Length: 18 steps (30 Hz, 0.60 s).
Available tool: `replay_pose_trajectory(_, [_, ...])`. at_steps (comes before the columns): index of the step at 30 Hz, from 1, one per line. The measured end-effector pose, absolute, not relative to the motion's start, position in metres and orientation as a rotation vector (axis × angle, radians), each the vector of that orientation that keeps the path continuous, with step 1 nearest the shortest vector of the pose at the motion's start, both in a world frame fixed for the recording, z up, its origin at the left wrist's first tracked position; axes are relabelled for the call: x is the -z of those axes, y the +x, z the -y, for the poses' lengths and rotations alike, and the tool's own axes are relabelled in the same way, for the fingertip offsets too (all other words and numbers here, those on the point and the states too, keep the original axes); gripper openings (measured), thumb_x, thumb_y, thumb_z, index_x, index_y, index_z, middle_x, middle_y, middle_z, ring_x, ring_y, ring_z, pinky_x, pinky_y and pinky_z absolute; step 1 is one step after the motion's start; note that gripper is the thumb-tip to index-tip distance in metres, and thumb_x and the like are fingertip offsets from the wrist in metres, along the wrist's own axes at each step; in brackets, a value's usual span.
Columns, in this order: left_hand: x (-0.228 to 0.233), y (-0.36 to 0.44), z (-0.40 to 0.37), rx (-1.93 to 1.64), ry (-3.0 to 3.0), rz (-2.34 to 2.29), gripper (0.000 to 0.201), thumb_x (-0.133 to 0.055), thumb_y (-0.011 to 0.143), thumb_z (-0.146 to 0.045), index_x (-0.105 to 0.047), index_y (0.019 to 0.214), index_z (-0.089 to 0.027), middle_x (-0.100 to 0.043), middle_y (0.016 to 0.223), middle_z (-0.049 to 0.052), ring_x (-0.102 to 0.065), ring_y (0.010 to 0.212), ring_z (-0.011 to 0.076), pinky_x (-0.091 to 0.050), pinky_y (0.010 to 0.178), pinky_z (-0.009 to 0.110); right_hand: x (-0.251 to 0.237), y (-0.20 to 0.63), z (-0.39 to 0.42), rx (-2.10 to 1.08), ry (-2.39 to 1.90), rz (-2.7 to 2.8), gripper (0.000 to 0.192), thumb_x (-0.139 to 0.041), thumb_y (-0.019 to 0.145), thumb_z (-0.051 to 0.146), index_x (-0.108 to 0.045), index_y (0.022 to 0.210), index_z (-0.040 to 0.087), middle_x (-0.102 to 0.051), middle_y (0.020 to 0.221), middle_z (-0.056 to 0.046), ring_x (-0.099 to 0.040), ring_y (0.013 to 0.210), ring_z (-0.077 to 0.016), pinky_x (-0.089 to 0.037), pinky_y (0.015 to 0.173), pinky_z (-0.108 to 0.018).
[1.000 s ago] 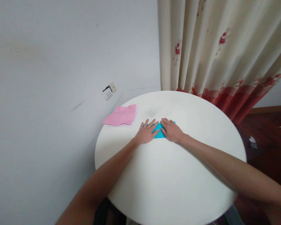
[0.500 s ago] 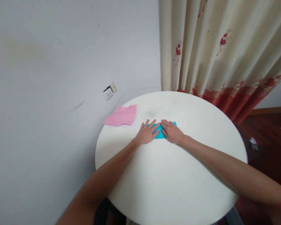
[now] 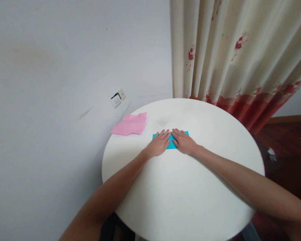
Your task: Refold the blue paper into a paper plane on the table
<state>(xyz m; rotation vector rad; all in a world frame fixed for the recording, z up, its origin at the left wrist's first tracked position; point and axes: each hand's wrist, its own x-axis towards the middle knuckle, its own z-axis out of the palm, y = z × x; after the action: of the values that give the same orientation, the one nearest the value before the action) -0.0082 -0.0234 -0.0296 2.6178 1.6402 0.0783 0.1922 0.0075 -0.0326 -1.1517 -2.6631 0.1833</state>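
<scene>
A strip-shaped piece of blue paper (image 3: 171,144) lies flat on the round white table (image 3: 180,190). My left hand (image 3: 159,144) rests palm down over its left part, fingers stretched forward. Over the right part lies my right hand (image 3: 184,142), also flat, its fingers pointing forward and to the left. The two sets of fingertips come close together near the paper's far edge. Both hands cover much of the paper; its middle and its corners show.
Creased pink paper (image 3: 130,124) lies at the table's far left edge. Behind it the white wall carries a socket (image 3: 116,100). A cream and red curtain (image 3: 223,57) hangs beyond the table, and a dark red floor (image 3: 288,160) shows at the right.
My left hand has shifted slightly toward me, and its fingers have drawn closer together. More of the blue paper's left corner shows. My right hand stays in place.
</scene>
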Motion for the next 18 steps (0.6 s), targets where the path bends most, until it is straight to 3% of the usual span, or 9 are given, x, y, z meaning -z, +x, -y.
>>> replay_pose_trajectory(4, [0.0299,-0.0099,0.0218,-0.104,2.609,-1.572,0.059,-0.021,0.107,-0.044,-0.023,0.16,-0.018,-0.02,0.168,0.007,-0.015,0.155,0.0263,-0.015,0.125,0.048,0.0332,0.1924,-0.008,-0.185,-1.146,2.663,0.058,-0.036,0.102,0.031,-0.038,0.152,0.002,-0.036,0.16,-0.019,-0.031,0.149,-0.0283,-0.026,0.122,-0.045])
replay_pose_trajectory(18, [0.0294,-0.0112,0.0189,-0.054,2.59,-1.59,0.062,-0.021,0.106,-0.05,-0.016,0.162,-0.022,-0.015,0.168,0.007,-0.011,0.156,0.027,-0.014,0.123,0.051,0.0295,0.1931,-0.0066,-0.199,-1.15,2.674,0.059,-0.035,0.102,0.032,-0.038,0.152,0.001,-0.035,0.16,-0.019,-0.03,0.15,-0.0291,-0.026,0.122,-0.045])
